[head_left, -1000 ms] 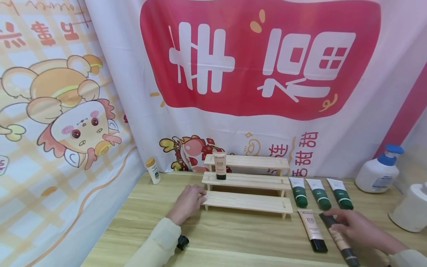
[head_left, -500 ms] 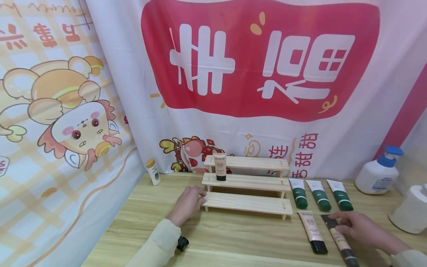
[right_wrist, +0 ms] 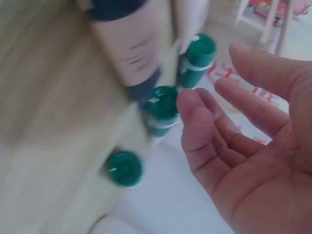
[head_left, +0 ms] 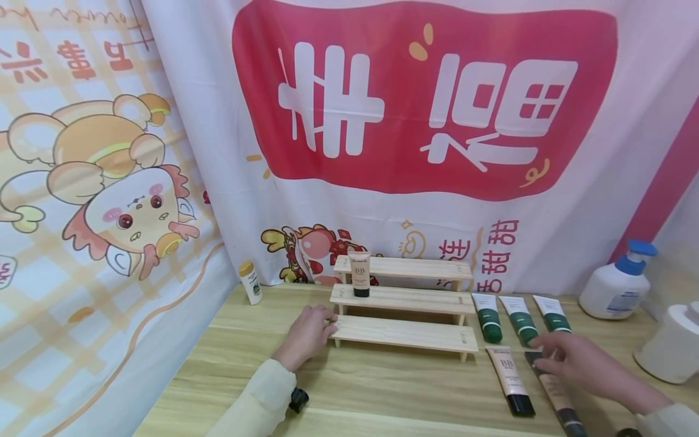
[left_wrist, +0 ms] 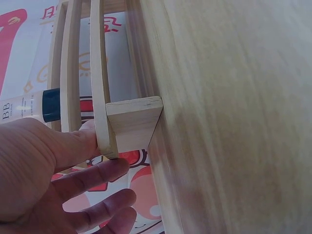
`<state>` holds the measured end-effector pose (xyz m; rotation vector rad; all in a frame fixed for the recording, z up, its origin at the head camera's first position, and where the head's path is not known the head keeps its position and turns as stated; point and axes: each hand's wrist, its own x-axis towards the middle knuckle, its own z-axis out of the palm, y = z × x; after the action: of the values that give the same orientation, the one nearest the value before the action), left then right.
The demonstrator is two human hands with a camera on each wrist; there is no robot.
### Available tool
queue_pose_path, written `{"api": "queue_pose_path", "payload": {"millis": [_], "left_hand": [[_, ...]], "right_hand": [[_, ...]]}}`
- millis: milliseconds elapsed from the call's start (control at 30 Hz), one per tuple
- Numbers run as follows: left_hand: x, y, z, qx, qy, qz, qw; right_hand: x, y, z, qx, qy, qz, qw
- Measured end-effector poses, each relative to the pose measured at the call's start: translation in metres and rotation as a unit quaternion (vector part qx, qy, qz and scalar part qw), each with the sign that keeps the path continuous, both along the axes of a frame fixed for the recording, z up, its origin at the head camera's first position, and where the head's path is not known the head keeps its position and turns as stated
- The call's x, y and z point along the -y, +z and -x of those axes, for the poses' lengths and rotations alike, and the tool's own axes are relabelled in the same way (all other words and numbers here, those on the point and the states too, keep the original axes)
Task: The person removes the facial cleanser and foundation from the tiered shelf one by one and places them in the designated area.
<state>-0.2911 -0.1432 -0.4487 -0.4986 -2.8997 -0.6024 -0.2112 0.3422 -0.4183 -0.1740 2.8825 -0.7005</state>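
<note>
My left hand (head_left: 307,334) pinches the left end of the lowest shelf of a three-step wooden display rack (head_left: 404,332); the left wrist view shows the thumb above the board and the index finger under it. On the middle step stands a beige BB cream tube (head_left: 360,274), black cap down. At the right, my right hand (head_left: 581,368) hovers over a beige tube with dark ends (head_left: 559,397) lying on the table, partly hidden by the hand. Its fingers are loosely bent with nothing between them in the right wrist view. Another BB cream tube (head_left: 510,379) lies alongside.
Three white-and-green tubes (head_left: 520,320) lie in a row right of the rack. Behind them are a white pump bottle (head_left: 617,285) and a white roll (head_left: 671,343). A small yellow-capped bottle (head_left: 250,284) stands at the back left. Printed curtains hang behind and left.
My right hand has lifted off the dark-ended tube, its fingertips shifting up toward the green tubes. The tube stays on the table. My left hand keeps its hold on the rack.
</note>
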Motion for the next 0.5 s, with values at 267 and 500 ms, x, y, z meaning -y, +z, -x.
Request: {"api": "queue_pose_path", "payload": {"millis": [267,500], "left_hand": [[0.000,0.000,-0.001,0.006,0.006,0.002,1.0000],[0.000,0.001,-0.001,0.009,0.010,0.004,0.9999]], "right_hand": [[0.048,0.028,0.007,-0.094,0.073,-0.009,0.9929],[0.098,0.047,0.021,-0.232,0.124,0.012,0.9647]]}}
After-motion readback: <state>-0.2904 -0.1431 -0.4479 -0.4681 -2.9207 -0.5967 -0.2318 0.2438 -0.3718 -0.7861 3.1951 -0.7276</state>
